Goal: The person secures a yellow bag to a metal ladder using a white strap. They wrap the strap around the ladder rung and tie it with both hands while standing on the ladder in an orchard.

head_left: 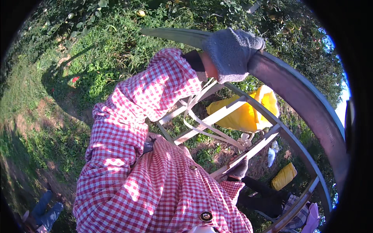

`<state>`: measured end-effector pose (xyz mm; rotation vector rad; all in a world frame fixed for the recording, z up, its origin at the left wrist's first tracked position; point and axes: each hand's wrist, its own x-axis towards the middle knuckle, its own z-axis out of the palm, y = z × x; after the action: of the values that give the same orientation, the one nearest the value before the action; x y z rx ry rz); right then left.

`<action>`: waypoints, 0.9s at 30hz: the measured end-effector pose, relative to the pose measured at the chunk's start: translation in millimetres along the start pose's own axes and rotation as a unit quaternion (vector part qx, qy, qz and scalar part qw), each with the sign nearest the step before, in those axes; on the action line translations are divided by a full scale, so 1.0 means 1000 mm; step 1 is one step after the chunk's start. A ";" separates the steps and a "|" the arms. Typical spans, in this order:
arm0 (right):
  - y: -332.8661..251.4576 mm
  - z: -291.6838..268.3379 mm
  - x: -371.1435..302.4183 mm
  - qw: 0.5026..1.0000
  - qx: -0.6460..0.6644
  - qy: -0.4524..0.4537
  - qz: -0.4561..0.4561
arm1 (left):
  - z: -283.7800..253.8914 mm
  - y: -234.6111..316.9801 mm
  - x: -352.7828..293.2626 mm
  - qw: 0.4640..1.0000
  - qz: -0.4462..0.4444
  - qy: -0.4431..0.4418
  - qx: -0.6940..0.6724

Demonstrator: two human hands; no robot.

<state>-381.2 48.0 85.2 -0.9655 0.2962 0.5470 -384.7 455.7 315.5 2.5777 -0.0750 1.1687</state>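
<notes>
My left hand point(233, 54), in a grey knitted glove, reaches up and wraps over a weathered wooden beam point(299, 89), which looks like a ladder's top bar and bends across the view. Lower down, my right hand point(238, 169), gloved too and partly hidden by my checked smock, closes around a pale rung point(256, 149) of the ladder frame point(299, 145). A white strap point(211, 134) loops down from near my left wrist and ends in a knotted bundle point(245, 140) at that rung.
On the ground beyond the rungs lie a large open yellow sack point(237, 114), a smaller yellow sack point(283, 176) and a whitish-blue bag point(271, 155). A person in a plaid shirt point(297, 211) is below right; jeans-clad legs point(48, 207) show lower left. Leafy branches point(289, 33) border the grass.
</notes>
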 end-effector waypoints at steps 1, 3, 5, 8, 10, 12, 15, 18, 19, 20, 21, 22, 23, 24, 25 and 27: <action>0.000 0.008 -0.003 0.999 0.000 0.031 0.036 | 0.008 -0.002 0.000 1.000 0.011 -0.003 -0.015; 0.006 0.008 -0.002 0.996 -0.008 0.089 -0.006 | 0.021 -0.010 0.009 0.998 0.031 -0.002 -0.056; 0.017 0.038 -0.001 0.996 0.018 0.083 -0.011 | 0.018 -0.030 0.021 0.994 0.050 0.029 -0.088; 0.053 0.071 0.001 0.995 0.000 0.089 -0.045 | 0.007 -0.075 0.039 0.988 0.105 0.039 -0.104; 0.092 0.109 -0.008 0.989 0.024 0.129 -0.064 | -0.005 -0.103 0.043 0.985 0.126 0.026 -0.112; 0.118 0.139 -0.021 0.983 0.052 0.166 -0.063 | -0.018 -0.127 0.052 0.984 0.131 -0.008 -0.121; 0.147 0.150 -0.031 0.984 0.077 0.152 -0.046 | -0.037 -0.155 0.071 0.978 0.162 0.011 -0.133; 0.162 0.173 -0.033 0.976 0.072 0.197 -0.055 | -0.048 -0.178 0.097 0.970 0.195 0.028 -0.144; 0.161 0.188 -0.031 0.970 0.052 0.225 -0.077 | -0.050 -0.183 0.106 0.967 0.203 0.035 -0.150; 0.163 0.189 -0.024 0.967 0.062 0.237 -0.077 | -0.054 -0.189 0.114 0.975 0.186 0.012 -0.120; 0.166 0.182 -0.021 0.963 0.074 0.248 -0.081 | -0.055 -0.192 0.117 0.974 0.190 0.013 -0.122; 0.168 0.179 -0.019 0.965 0.075 0.247 -0.049 | -0.056 -0.199 0.124 0.974 0.193 0.016 -0.121; 0.167 0.174 -0.015 0.966 0.076 0.245 -0.017 | -0.055 -0.205 0.131 0.973 0.197 0.020 -0.119; 0.173 0.179 -0.012 0.964 0.079 0.253 -0.027 | -0.051 -0.215 0.137 0.968 0.211 0.037 -0.132; 0.168 0.187 -0.020 0.960 0.072 0.269 0.005 | -0.048 -0.223 0.143 0.968 0.209 0.044 -0.130; 0.176 0.195 -0.006 0.949 0.092 0.301 -0.035 | -0.047 -0.237 0.153 0.970 0.202 0.059 -0.121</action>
<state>-485.6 288.5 72.0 -0.9397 0.8423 0.1416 -275.6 707.1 397.3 2.3325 -0.7008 1.3489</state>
